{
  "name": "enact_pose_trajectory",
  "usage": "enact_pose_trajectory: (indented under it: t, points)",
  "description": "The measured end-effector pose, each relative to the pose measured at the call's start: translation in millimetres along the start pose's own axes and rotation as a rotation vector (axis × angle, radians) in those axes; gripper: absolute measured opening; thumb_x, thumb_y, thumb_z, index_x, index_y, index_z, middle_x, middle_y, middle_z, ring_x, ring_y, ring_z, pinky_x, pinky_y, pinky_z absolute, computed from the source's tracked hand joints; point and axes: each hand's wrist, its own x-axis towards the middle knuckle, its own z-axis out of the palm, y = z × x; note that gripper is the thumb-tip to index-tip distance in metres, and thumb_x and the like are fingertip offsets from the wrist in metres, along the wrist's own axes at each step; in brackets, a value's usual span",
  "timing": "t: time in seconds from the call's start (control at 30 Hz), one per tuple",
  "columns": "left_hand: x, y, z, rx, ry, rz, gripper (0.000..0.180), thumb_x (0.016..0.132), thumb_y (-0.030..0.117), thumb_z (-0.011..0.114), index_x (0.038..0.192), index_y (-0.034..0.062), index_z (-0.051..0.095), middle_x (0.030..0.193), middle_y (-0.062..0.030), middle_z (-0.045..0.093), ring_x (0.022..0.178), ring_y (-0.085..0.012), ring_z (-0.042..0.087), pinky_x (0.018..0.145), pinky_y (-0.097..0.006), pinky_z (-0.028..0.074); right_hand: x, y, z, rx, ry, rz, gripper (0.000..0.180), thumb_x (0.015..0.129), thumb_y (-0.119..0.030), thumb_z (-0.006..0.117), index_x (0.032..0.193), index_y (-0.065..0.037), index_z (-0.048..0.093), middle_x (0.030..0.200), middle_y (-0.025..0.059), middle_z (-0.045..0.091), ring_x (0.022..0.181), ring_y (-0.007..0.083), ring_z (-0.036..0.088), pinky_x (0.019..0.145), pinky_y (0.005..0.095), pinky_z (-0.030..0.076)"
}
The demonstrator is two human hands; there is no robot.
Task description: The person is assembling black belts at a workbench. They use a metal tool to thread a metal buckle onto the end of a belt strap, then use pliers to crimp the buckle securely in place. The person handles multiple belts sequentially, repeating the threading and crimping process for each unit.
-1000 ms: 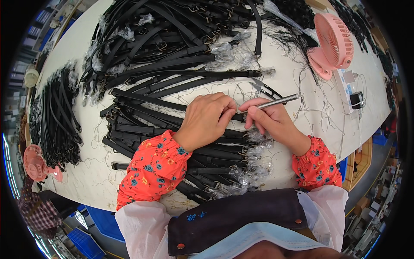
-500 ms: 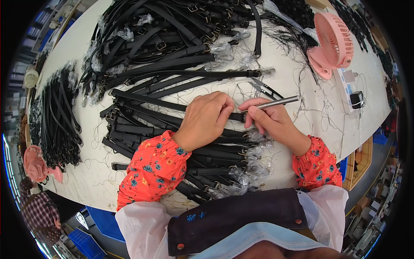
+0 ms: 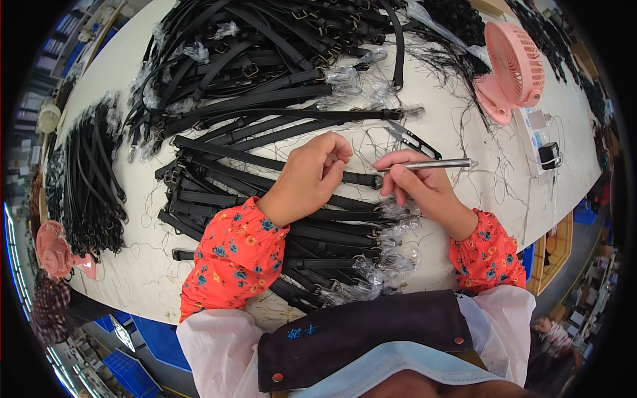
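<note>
My right hand (image 3: 424, 183) is closed round a slim silver pen-like metal tool (image 3: 441, 163), its thick end pointing right. Below those fingers lies the buckle end of a black belt (image 3: 361, 179), with a round metal piece at its tip. My left hand (image 3: 312, 174) hovers above the same belt, left of its end, fingers curled in and thumb close to them. Whatever the left fingers may pinch is hidden or too small to make out. Under both hands more black belts (image 3: 338, 229) lie side by side, their buckles wrapped in clear film.
Black-handled thread snips (image 3: 415, 140) lie just beyond my right hand. A big heap of black belts (image 3: 265, 56) covers the far side, with another bundle (image 3: 89, 179) at left. Pink fans stand at right (image 3: 511, 66) and left (image 3: 60, 249). Loose threads litter the white table (image 3: 458, 245).
My left hand has drawn back left and slightly up from the belt's end, uncovering more of it. The metal tool has swung flatter and shifted right in my right hand.
</note>
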Motion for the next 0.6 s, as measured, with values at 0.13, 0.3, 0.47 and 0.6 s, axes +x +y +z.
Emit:
enact_pose_trajectory:
  t: [0.13, 0.3, 0.47, 0.6]
  points:
    - [0.8, 10.0, -3.9, 0.083, -0.106, 0.02, 0.024, 0.089, -0.001, 0.067, 0.112, 0.0034, 0.065, 0.092, -0.0055, 0.062, 0.07, -0.0137, 0.056, 0.064, -0.029, 0.045, -1.0, 3.5, -2.3, 0.022, 0.003, -0.044, 0.028, 0.108, -0.024, 0.052, 0.122, -0.004, 0.064, 0.088, 0.0024, 0.068, 0.066, 0.0032, 0.054, 0.06, 0.0188, 0.044]
    - [1.1, -0.2, 2.1, 0.165, -0.1, 0.127, 0.011, 0.089, 0.002, 0.068, 0.1, 0.002, 0.066, 0.089, -0.0093, 0.061, 0.073, -0.0222, 0.059, 0.067, -0.034, 0.047, 1.0, 7.8, 6.4, -0.052, 0.098, -0.191, 0.022, 0.102, -0.02, 0.062, 0.119, -0.005, 0.065, 0.094, 0.0039, 0.068, 0.076, 0.0126, 0.061, 0.07, 0.0272, 0.05]
    - [-0.2, 0.9, 4.5, 0.24, -0.046, 0.142, 0.008, 0.09, 0.004, 0.066, 0.097, 0.0006, 0.063, 0.089, -0.0162, 0.063, 0.08, -0.0368, 0.061, 0.072, -0.044, 0.048, 9.9, 8.6, 5.5, -0.854, 0.124, -0.573, 0.036, 0.08, -0.009, 0.076, 0.114, -0.012, 0.066, 0.098, 0.0085, 0.067, 0.091, 0.0323, 0.061, 0.085, 0.0415, 0.048]
    - [-0.5, -2.1, 2.3, 0.223, -0.04, 0.145, 0.015, 0.09, 0.003, 0.067, 0.105, 0.0019, 0.062, 0.089, -0.0141, 0.061, 0.075, -0.03, 0.059, 0.069, -0.038, 0.048, 9.1, 8.0, 8.4, -0.909, 0.121, -0.601, 0.035, 0.079, -0.008, 0.075, 0.113, -0.012, 0.065, 0.097, 0.0085, 0.067, 0.092, 0.0315, 0.061, 0.085, 0.0417, 0.047]
